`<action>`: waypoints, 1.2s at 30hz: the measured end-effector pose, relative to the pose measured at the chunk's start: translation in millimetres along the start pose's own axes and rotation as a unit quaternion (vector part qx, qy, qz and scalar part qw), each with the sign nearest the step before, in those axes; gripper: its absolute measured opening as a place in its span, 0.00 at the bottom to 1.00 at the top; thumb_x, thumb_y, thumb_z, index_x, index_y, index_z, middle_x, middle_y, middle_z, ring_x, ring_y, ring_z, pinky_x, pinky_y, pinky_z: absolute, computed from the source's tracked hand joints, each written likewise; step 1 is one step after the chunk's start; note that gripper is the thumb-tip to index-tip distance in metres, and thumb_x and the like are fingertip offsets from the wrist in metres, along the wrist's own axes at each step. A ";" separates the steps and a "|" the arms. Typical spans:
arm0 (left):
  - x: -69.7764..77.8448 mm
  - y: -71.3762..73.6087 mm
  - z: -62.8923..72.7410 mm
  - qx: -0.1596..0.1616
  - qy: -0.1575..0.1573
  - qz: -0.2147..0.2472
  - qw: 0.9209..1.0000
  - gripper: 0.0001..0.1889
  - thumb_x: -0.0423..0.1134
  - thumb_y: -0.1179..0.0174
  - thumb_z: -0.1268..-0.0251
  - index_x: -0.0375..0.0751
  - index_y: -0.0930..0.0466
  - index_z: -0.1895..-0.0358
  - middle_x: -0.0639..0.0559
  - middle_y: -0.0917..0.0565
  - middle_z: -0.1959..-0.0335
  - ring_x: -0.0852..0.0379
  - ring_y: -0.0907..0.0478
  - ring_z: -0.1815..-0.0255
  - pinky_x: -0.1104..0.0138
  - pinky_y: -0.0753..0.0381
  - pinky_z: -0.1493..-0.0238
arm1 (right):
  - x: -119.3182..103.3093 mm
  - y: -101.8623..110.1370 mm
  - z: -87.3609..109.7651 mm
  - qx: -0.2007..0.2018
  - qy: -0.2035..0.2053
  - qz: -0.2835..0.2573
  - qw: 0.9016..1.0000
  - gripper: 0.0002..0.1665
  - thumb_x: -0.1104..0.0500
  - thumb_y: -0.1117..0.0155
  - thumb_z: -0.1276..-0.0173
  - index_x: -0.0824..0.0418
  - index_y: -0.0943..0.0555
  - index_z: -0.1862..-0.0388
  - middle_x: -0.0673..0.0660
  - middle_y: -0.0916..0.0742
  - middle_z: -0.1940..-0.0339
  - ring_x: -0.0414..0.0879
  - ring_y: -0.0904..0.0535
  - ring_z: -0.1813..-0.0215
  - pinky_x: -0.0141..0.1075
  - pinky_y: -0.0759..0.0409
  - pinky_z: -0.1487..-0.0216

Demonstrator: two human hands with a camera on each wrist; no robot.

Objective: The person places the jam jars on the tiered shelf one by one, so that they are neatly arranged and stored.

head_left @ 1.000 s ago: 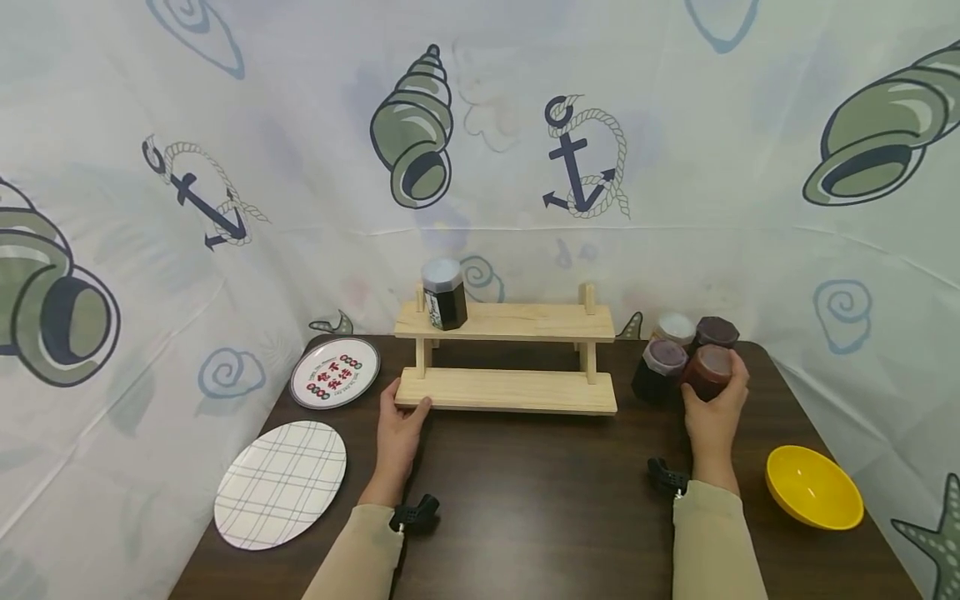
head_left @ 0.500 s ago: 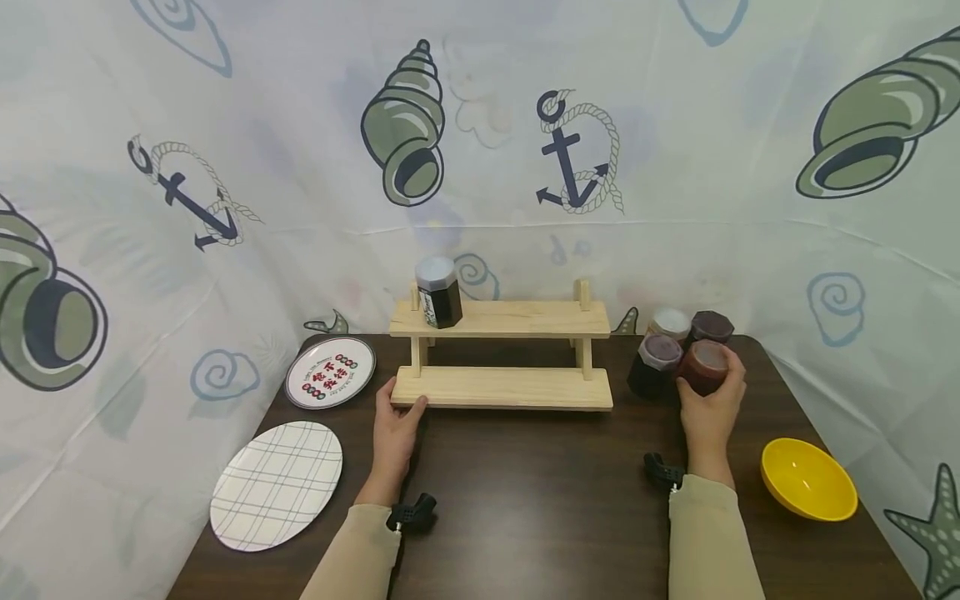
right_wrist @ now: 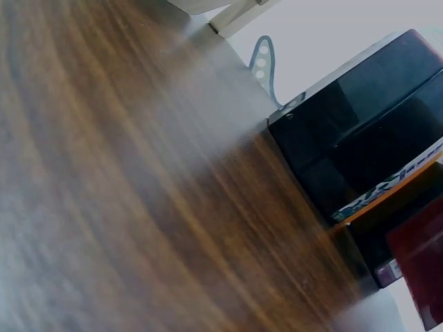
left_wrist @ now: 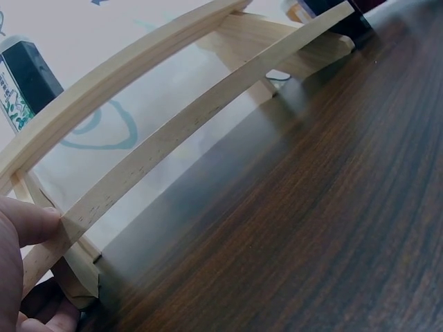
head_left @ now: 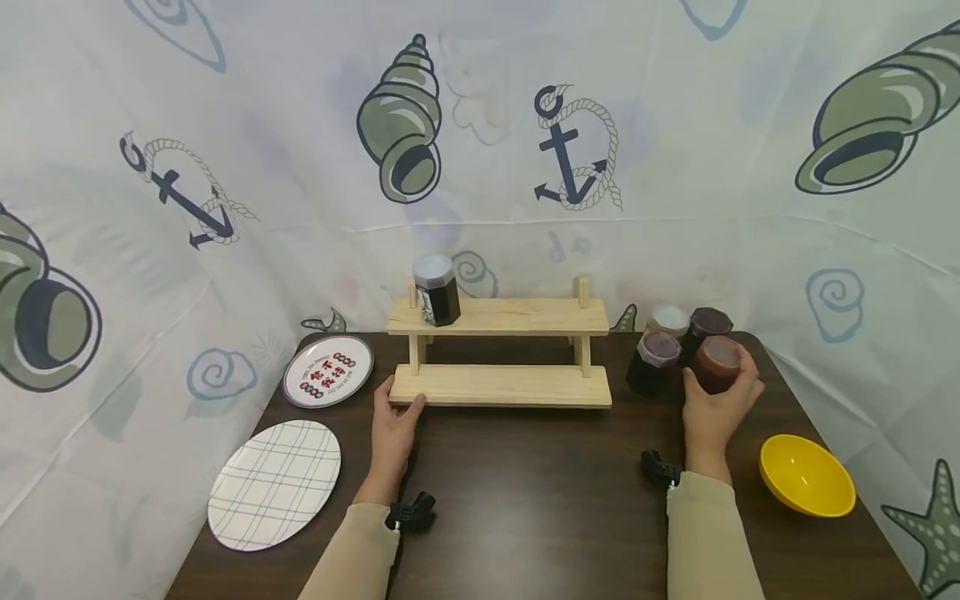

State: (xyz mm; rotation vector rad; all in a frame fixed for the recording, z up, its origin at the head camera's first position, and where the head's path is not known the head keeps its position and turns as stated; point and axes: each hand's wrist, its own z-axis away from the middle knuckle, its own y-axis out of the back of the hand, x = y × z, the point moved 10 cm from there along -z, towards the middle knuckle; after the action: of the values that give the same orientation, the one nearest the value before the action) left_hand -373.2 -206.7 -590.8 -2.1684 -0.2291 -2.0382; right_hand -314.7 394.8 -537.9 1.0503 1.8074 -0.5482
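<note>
My left hand [head_left: 393,437] grips the left end of the lower board of a two-tier wooden shelf [head_left: 501,387], its thumb at the front edge. In the left wrist view, the thumb [left_wrist: 31,220] presses the board and other fingers are below it. A dark octagonal jar with a pale lid [head_left: 437,292] stands on the upper board's left part. At the right, my right hand [head_left: 716,417] holds a red-brown jar [head_left: 717,364] from its near right side. In the right wrist view, that red jar [right_wrist: 423,256] shows only in part, and the hand is out of sight.
Beside the held jar stand a dark jar with a purplish lid [head_left: 654,362], a white-lidded jar [head_left: 667,321] and another dark jar [head_left: 708,323]. A yellow bowl [head_left: 807,475] is at the right. Two plates, one printed [head_left: 348,346] and one checked [head_left: 273,485], lie at the left.
The red-brown jar has shifted slightly to the right, away from the purplish-lidded jar, with my right hand on it. My left hand keeps its grip on the shelf. The head view has shifted slightly.
</note>
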 end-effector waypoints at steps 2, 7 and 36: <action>-0.2 -0.3 0.4 0.000 -0.001 0.002 1.000 0.42 0.34 0.32 0.22 0.39 0.47 0.13 0.35 0.37 0.15 0.43 0.34 0.17 0.84 0.28 0.40 | -2.5 1.9 -0.7 0.005 0.005 -0.005 1.000 0.54 0.65 0.15 0.38 0.34 0.30 0.20 0.53 0.28 0.24 0.42 0.34 0.23 0.32 0.36 0.20; -1.1 0.1 -1.6 0.002 0.000 0.004 1.000 0.44 0.33 0.31 0.23 0.40 0.47 0.13 0.35 0.37 0.15 0.41 0.33 0.18 0.84 0.28 0.42 | -19.3 6.6 2.7 0.024 0.029 -0.012 0.999 0.54 0.64 0.16 0.37 0.42 0.31 0.16 0.57 0.30 0.24 0.43 0.34 0.24 0.30 0.34 0.20; 0.5 -0.5 1.0 0.004 0.002 0.000 1.000 0.43 0.34 0.32 0.22 0.39 0.46 0.13 0.35 0.37 0.15 0.43 0.34 0.17 0.84 0.27 0.40 | -71.2 26.7 29.7 0.167 0.085 -0.092 0.978 0.47 0.55 0.14 0.38 0.55 0.33 0.26 0.53 0.25 0.24 0.45 0.31 0.21 0.39 0.34 0.16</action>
State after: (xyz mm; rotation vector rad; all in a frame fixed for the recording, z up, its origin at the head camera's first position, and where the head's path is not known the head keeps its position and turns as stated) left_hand -372.4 -206.0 -590.4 -2.1599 -0.2359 -2.0388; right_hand -263.8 357.1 -486.4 1.1886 2.0208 -0.9246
